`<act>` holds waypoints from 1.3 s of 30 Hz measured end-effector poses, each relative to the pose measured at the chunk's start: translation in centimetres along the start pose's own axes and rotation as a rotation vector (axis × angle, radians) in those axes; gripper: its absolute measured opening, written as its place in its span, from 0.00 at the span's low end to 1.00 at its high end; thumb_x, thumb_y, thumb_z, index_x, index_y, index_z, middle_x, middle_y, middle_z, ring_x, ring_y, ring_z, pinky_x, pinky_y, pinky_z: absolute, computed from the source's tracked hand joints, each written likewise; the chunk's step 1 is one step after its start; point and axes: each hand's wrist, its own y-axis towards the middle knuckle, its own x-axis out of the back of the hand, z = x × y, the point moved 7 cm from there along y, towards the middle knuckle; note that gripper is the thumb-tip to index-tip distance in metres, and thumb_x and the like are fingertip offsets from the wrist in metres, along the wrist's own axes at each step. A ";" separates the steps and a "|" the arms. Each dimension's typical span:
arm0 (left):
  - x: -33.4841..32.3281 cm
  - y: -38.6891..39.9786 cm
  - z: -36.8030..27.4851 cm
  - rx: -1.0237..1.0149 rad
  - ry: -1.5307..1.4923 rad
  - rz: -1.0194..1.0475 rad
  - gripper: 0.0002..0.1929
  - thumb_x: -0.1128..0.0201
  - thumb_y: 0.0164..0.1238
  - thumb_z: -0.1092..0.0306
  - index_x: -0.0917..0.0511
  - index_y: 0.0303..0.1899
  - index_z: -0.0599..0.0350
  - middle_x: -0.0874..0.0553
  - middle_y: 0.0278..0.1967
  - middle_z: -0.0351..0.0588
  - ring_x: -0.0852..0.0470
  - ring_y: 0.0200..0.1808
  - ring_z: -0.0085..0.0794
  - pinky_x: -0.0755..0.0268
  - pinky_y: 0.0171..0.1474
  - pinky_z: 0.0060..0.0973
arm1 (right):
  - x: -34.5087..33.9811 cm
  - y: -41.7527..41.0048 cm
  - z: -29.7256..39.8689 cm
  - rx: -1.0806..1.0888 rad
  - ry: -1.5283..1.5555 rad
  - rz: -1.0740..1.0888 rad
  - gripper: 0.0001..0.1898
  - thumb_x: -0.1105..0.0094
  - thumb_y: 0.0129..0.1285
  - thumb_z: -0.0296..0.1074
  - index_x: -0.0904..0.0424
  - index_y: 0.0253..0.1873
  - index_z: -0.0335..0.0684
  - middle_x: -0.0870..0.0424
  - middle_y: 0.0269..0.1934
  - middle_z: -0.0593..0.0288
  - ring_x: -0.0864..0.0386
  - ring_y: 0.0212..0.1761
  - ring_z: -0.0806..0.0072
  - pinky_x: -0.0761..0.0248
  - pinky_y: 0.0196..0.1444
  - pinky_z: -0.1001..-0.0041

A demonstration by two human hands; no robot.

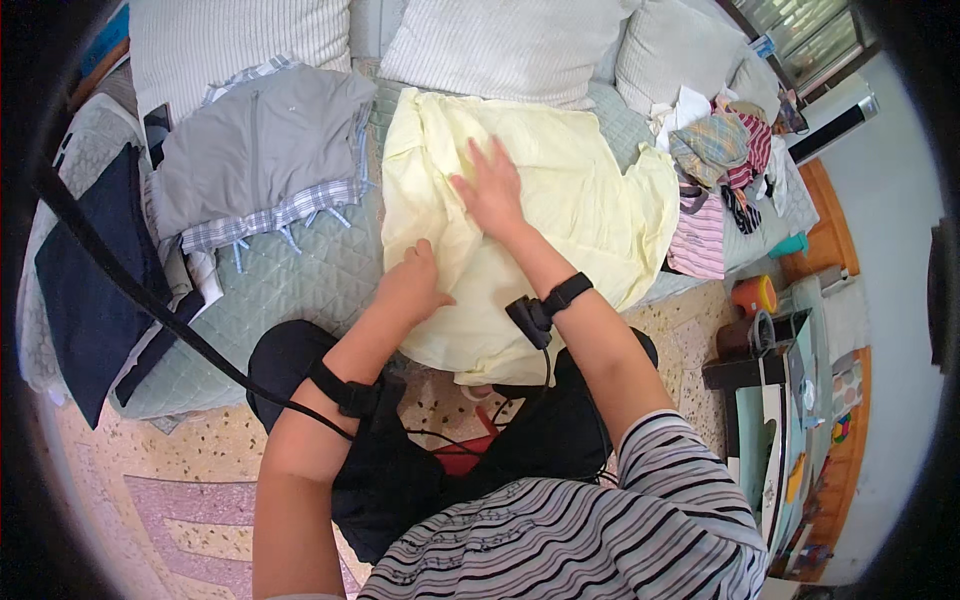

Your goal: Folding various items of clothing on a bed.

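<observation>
A pale yellow cloth garment lies spread over the quilted cover in front of me, its near edge hanging over the seat edge between my knees. My right hand rests on its upper part with the fingers spread. Lower down, my left hand is at the garment's left side, fingers bent and pointing forward; whether they pinch the cloth cannot be told. Part of the cloth is folded over along the left side, between and beyond my hands. Both forearms wear black straps with small devices and cables.
Grey and checked clothes are stacked at left, near a dark navy cloth. White ribbed cushions line the back. Crumpled clothes and a pink striped shirt lie at right. An orange container is by a low cabinet.
</observation>
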 end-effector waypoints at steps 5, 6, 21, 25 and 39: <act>-4.1 0.6 0.2 -0.169 0.110 0.259 0.13 0.34 0.54 0.66 0.22 0.34 0.67 0.16 0.37 0.57 0.17 0.41 0.51 0.25 0.42 0.42 | -5.0 -0.7 3.8 0.250 -0.072 0.206 0.36 0.59 0.67 0.60 0.46 0.71 0.38 0.50 0.72 0.45 0.51 0.74 0.52 0.61 0.71 0.48; -3.8 0.7 -0.4 -0.179 0.109 0.261 0.13 0.34 0.54 0.66 0.22 0.34 0.67 0.16 0.37 0.57 0.17 0.41 0.51 0.25 0.42 0.42 | -6.3 -1.4 3.5 0.226 -0.088 0.287 0.37 0.62 0.67 0.62 0.47 0.72 0.38 0.51 0.73 0.47 0.53 0.75 0.53 0.63 0.72 0.49; -7.4 -2.9 -1.6 -0.412 -0.077 1.018 0.22 0.34 0.59 0.50 0.20 0.41 0.64 0.15 0.36 0.53 0.17 0.39 0.39 0.27 0.42 0.31 | -7.6 -0.8 4.1 0.119 -0.013 0.472 0.40 0.69 0.67 0.65 0.55 0.74 0.40 0.60 0.75 0.49 0.63 0.77 0.55 0.74 0.73 0.50; -8.4 -2.7 -1.6 -0.436 -0.066 0.958 0.24 0.32 0.53 0.45 0.19 0.39 0.60 0.15 0.30 0.48 0.17 0.33 0.37 0.26 0.38 0.32 | -8.3 0.1 3.9 0.171 -0.006 0.292 0.41 0.68 0.67 0.65 0.54 0.73 0.36 0.59 0.75 0.47 0.63 0.77 0.56 0.73 0.73 0.51; -7.9 -2.4 -2.6 -0.421 -0.096 1.078 0.22 0.36 0.61 0.49 0.22 0.41 0.63 0.16 0.34 0.51 0.17 0.37 0.34 0.25 0.41 0.31 | -6.7 4.1 -1.1 0.035 0.356 0.365 0.39 0.59 0.67 0.62 0.49 0.72 0.38 0.49 0.72 0.44 0.52 0.75 0.57 0.63 0.73 0.55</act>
